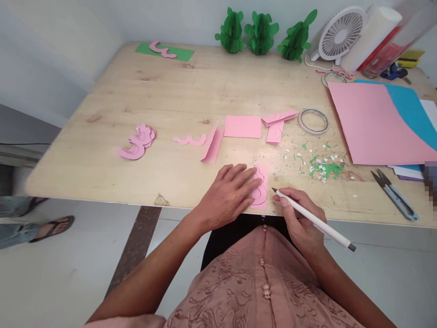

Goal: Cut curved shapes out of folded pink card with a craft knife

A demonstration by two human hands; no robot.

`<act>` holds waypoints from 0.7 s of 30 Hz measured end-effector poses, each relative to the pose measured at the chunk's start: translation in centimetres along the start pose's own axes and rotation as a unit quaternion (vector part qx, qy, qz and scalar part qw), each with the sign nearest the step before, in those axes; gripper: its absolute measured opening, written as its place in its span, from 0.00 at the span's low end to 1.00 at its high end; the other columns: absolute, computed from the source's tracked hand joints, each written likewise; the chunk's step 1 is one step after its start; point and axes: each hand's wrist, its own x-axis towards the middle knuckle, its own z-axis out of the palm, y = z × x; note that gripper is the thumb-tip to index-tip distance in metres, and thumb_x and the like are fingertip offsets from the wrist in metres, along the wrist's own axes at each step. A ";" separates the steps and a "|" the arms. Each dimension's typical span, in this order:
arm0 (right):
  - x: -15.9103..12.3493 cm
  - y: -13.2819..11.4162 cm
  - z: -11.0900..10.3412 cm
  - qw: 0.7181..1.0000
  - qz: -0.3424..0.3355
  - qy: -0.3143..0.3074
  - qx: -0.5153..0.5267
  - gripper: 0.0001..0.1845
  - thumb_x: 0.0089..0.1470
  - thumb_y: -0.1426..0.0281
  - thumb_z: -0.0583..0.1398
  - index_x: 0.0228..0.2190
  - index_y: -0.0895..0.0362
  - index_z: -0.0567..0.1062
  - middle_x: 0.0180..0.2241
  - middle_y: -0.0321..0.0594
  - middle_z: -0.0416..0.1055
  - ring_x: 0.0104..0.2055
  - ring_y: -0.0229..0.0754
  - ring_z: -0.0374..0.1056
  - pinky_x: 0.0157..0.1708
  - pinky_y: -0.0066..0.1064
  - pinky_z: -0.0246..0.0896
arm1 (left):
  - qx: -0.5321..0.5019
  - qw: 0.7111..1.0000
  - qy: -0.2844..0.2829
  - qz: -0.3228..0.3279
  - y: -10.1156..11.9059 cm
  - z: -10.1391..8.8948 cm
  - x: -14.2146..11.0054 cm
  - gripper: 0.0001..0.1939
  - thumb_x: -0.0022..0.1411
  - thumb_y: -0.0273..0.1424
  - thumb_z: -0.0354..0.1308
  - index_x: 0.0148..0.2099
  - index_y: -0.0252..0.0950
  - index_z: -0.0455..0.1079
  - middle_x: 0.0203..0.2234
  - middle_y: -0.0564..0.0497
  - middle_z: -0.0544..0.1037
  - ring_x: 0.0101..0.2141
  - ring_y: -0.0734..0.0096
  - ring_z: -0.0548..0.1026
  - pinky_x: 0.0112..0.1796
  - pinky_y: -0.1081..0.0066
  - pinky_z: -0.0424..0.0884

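My left hand (229, 196) lies flat with its fingers stretched over a small pink paper strip (264, 169) at the table's front edge. A scalloped pink cutout (260, 193) seems to rest on that strip, with dark curved lines along it; the fingers partly hide both. In my right hand (302, 216) is a white pen (317, 222) with a dark tip. The tip is just right of the strip, apart from it. Beyond my hands are a folded pink card (213, 146), a pink rectangle (242, 126), folded pink pieces with drawn curves (276, 127) and another scalloped cutout (191, 140).
Stacked pink cutouts (138, 143) lie left, a green strip (186, 54) at the far left. Tape (313, 121), paper scraps (326, 168), snips (394, 193) and pink sheets (378, 123) are right. Green paper figures (261, 34) and a fan (342, 35) line the wall. A person's foot (56, 228) shows left.
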 end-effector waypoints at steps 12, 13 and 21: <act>0.4 0.5 0.9 0.982 -0.154 -0.062 -0.088 0.16 0.59 0.76 0.56 0.48 0.57 0.75 0.35 0.45 0.79 0.36 0.46 0.72 0.36 0.40 0.69 | -0.016 1.000 0.004 -0.013 0.2 -0.1 0.0 0.20 0.68 0.34 0.50 0.60 0.34 0.62 0.63 0.44 0.63 0.62 0.52 0.58 0.61 0.50 0.53; 0.3 0.6 0.9 0.981 -0.160 -0.061 -0.094 0.17 0.59 0.76 0.56 0.49 0.57 0.74 0.35 0.45 0.79 0.36 0.45 0.72 0.36 0.40 0.69 | -0.018 1.000 0.005 -0.014 0.2 -0.1 0.0 0.19 0.68 0.34 0.50 0.59 0.34 0.62 0.63 0.44 0.63 0.62 0.53 0.58 0.61 0.50 0.53; 0.3 0.7 1.0 0.977 -0.180 -0.053 -0.106 0.18 0.57 0.79 0.56 0.50 0.57 0.72 0.36 0.45 0.78 0.35 0.45 0.70 0.35 0.39 0.68 | -0.030 0.999 0.006 -0.015 0.2 -0.1 -0.1 0.16 0.68 0.33 0.49 0.56 0.35 0.63 0.63 0.46 0.62 0.63 0.53 0.57 0.62 0.50 0.52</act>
